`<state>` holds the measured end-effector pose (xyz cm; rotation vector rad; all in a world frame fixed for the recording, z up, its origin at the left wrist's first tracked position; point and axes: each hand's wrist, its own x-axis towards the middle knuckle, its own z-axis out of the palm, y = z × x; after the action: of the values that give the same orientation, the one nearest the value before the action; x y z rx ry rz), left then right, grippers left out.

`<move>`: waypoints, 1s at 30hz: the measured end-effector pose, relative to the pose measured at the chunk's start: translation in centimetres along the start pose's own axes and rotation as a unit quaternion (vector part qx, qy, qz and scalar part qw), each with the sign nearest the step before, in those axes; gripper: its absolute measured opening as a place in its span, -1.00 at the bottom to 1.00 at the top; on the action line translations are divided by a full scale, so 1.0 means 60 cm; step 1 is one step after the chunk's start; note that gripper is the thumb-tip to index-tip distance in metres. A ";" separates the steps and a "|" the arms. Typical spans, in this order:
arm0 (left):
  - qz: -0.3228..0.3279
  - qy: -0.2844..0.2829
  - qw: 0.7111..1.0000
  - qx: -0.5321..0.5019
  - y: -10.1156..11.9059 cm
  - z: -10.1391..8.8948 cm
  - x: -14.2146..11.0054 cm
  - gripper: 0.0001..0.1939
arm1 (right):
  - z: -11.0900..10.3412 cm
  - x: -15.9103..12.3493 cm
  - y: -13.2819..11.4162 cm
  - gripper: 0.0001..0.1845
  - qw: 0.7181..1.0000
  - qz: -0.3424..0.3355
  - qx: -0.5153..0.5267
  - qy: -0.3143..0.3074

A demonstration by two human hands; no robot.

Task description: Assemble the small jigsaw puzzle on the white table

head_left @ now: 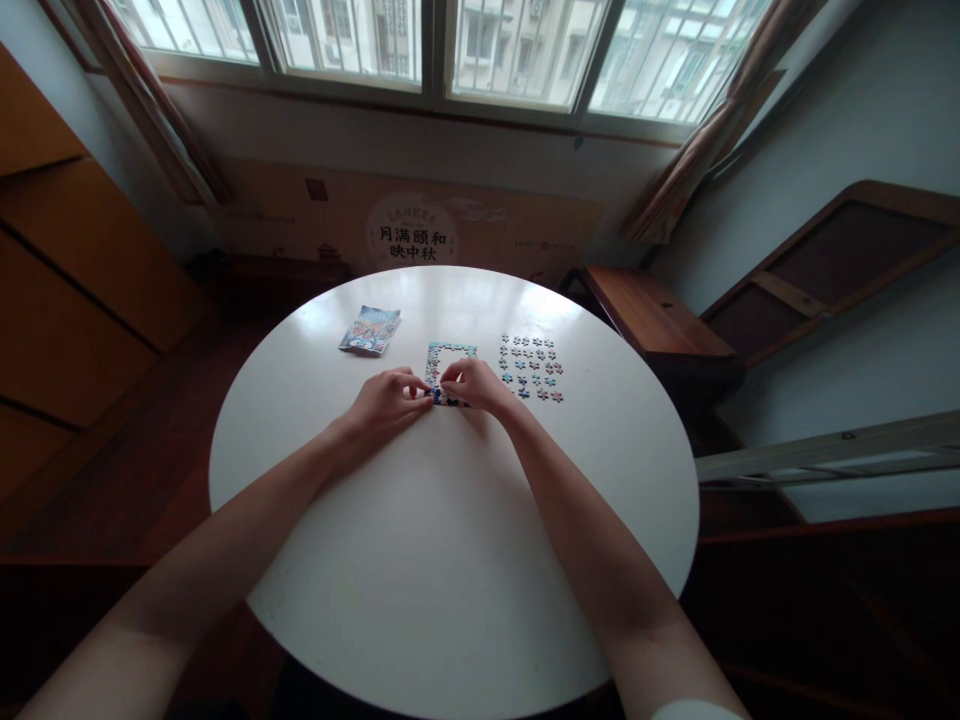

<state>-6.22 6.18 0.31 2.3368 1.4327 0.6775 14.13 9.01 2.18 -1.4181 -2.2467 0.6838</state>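
A partly assembled jigsaw puzzle [452, 347] lies on the white round table, its border forming a frame around a bare middle. My left hand [390, 395] grips its lower left edge between thumb and fingers. Over the lower part of the puzzle, my right hand [478, 384] is closed in a pinch at a small puzzle piece, mostly hidden by the fingertips. The right hand also covers part of the puzzle's right side. Loose puzzle pieces [520, 365] are spread in rough rows just right of that hand.
A colourful printed packet [370, 330] lies at the back left of the round table [420, 560]. Beyond the table's far right edge stands a brown wooden desk [660, 320]. Windows [517, 50] and curtains [142, 100] line the far wall.
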 end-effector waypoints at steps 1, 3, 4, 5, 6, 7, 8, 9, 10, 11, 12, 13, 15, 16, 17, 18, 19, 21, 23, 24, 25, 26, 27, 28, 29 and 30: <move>0.000 0.001 1.000 -0.001 0.000 0.000 0.000 -0.66 | -0.003 0.000 0.002 -0.86 1.000 0.002 0.001 0.006; 0.001 0.003 1.000 -0.004 0.000 0.001 0.000 -0.66 | -0.008 0.001 0.008 -0.87 1.000 0.004 -0.001 0.014; 0.001 0.003 1.000 -0.004 0.000 0.001 0.000 -0.66 | -0.011 0.002 0.011 -0.88 1.000 0.003 -0.002 0.015; 0.001 0.003 1.000 -0.004 0.000 0.001 -0.001 -0.66 | -0.013 0.003 0.014 -0.89 1.000 0.001 -0.002 0.014; 0.001 0.003 1.000 -0.004 0.000 0.001 -0.001 -0.66 | -0.014 0.003 0.017 -0.89 1.000 0.000 -0.001 0.012; 0.000 0.003 1.000 -0.003 0.000 0.000 -0.001 -0.66 | -0.015 0.003 0.019 -0.89 1.000 0.000 0.000 0.009; -0.001 0.003 1.000 -0.003 0.000 0.000 -0.001 -0.66 | -0.016 0.003 0.020 -0.89 1.000 0.001 0.002 0.005; -0.001 0.003 1.000 -0.004 0.001 0.000 -0.001 -0.65 | -0.016 0.003 0.020 -0.88 1.000 0.002 0.003 0.002; -0.001 0.003 1.000 -0.005 0.001 -0.001 -0.001 -0.65 | -0.016 0.002 0.020 -0.88 1.000 0.004 0.003 -0.001; -0.001 0.002 1.000 -0.007 0.002 -0.002 -0.001 -0.64 | -0.015 0.002 0.019 -0.88 1.000 0.005 0.004 -0.004; -0.003 0.000 1.000 -0.008 0.003 -0.002 -0.001 -0.63 | -0.014 0.002 0.017 -0.87 1.000 0.003 0.005 -0.007; -0.005 -0.001 1.000 -0.008 0.004 -0.003 -0.001 -0.63 | -0.013 0.001 0.015 -0.86 1.000 -0.003 0.006 -0.011; -0.009 -0.004 1.000 -0.007 0.006 -0.004 -0.001 -0.63 | -0.010 0.002 0.012 -0.83 1.000 -0.020 0.008 -0.018; -0.009 -0.004 1.000 -0.006 0.006 -0.004 0.000 -0.63 | -0.008 0.002 0.010 -0.81 0.999 -0.030 0.007 -0.022; -0.008 -0.005 1.000 -0.007 0.005 -0.004 0.000 -0.63 | -0.007 0.002 0.009 -0.79 0.999 -0.039 0.005 -0.026; -0.006 -0.006 1.000 -0.007 0.004 -0.003 0.000 -0.63 | -0.006 0.003 0.009 -0.77 0.999 -0.046 0.002 -0.030; -0.003 -0.007 1.000 -0.009 0.003 -0.003 0.000 -0.63 | -0.005 0.003 0.009 -0.75 0.998 -0.049 -0.002 -0.036; 0.001 -0.007 1.000 -0.011 0.000 -0.001 0.001 -0.64 | -0.003 0.004 0.010 -0.71 0.997 -0.052 -0.006 -0.049; 0.002 -0.006 1.000 -0.010 -0.002 -0.001 0.001 -0.64 | -0.002 0.005 0.011 -0.69 0.997 -0.050 -0.008 -0.056; 0.001 -0.005 1.000 -0.009 -0.002 0.000 0.001 -0.64 | -0.002 0.005 0.012 -0.68 0.997 -0.049 -0.009 -0.056; -0.001 -0.006 1.000 -0.008 -0.001 -0.001 0.001 -0.64 | -0.002 0.005 0.012 -0.67 0.997 -0.049 -0.012 -0.055; -0.002 -0.008 1.000 -0.007 0.000 -0.001 0.001 -0.64 | -0.002 0.006 0.012 -0.67 0.997 -0.049 -0.014 -0.054; -0.003 -0.008 1.000 -0.007 0.001 -0.002 0.001 -0.64 | -0.002 0.005 0.012 -0.67 0.997 -0.050 -0.016 -0.053; -0.004 -0.009 1.000 -0.007 0.002 -0.002 0.000 -0.63 | -0.002 0.005 0.012 -0.67 0.997 -0.050 -0.018 -0.051; -0.004 -0.009 1.000 -0.008 0.002 -0.002 0.000 -0.63 | -0.003 0.005 0.011 -0.68 0.997 -0.050 -0.017 -0.047; -0.004 -0.008 1.000 -0.009 0.003 -0.003 0.000 -0.62 | -0.004 0.004 0.011 -0.70 0.998 -0.047 -0.015 -0.041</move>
<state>-6.18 6.11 0.54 2.3167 1.4230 0.6659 14.63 9.53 1.97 -1.3095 -2.3799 0.6916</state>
